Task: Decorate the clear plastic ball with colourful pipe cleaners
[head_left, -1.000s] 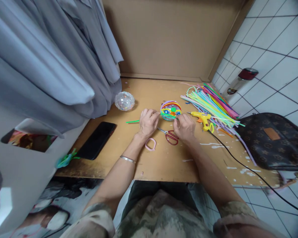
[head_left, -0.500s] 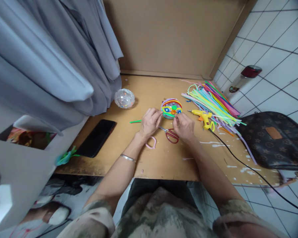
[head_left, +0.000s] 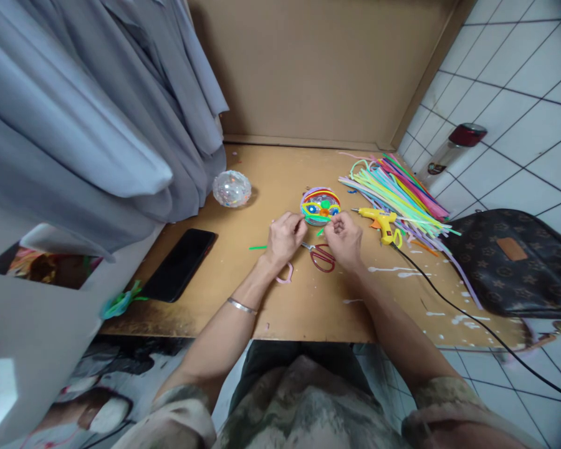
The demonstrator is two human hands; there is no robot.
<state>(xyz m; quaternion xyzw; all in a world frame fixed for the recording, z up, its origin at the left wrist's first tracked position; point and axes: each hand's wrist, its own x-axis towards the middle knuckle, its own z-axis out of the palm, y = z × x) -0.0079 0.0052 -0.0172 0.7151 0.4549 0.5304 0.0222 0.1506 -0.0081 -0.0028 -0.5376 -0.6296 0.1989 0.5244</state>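
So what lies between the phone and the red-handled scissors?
The head view shows the left hand, the end of a green strip and a pink loop.

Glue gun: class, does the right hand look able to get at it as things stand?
Probably yes: the glue gun lies just right of the right hand, with nothing seen between them. The fingers may be pinching the green strip, though, and would then have to let go first.
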